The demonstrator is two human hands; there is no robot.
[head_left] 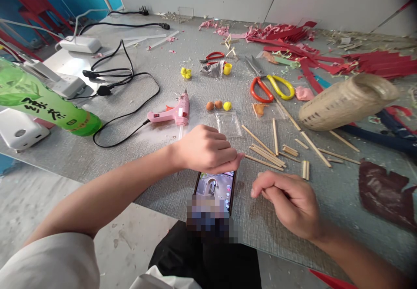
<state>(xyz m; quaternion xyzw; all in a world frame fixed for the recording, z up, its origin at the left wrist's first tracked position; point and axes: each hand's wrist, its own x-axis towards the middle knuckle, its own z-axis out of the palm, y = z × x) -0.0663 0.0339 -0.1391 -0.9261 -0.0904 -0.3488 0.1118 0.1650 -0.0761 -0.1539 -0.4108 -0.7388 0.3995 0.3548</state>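
Note:
My left hand (pixel 210 150) is closed above the top of a phone (pixel 213 185). Its fingers curl under, so anything in them is hidden. One fingertip appears right beside the end of a thin wooden stick (pixel 263 162), though I cannot tell if it touches. To the right of the phone, my right hand (pixel 289 198) hovers over the table with thumb and index finger pressed together; whatever they may pinch is too small to make out. More wooden sticks, long and short, lie beyond it, including a short pair (pixel 305 170). The phone's lit screen is partly blurred.
A pink glue gun (pixel 171 112) with its black cord lies left of centre. Small clay balls (pixel 218 105), scissors (pixel 260 88), red paper strips (pixel 293 48) and a beige cylinder (pixel 345 102) are farther back. A green bottle (pixel 48 102) lies left; dark-brown sheet (pixel 386 191) right.

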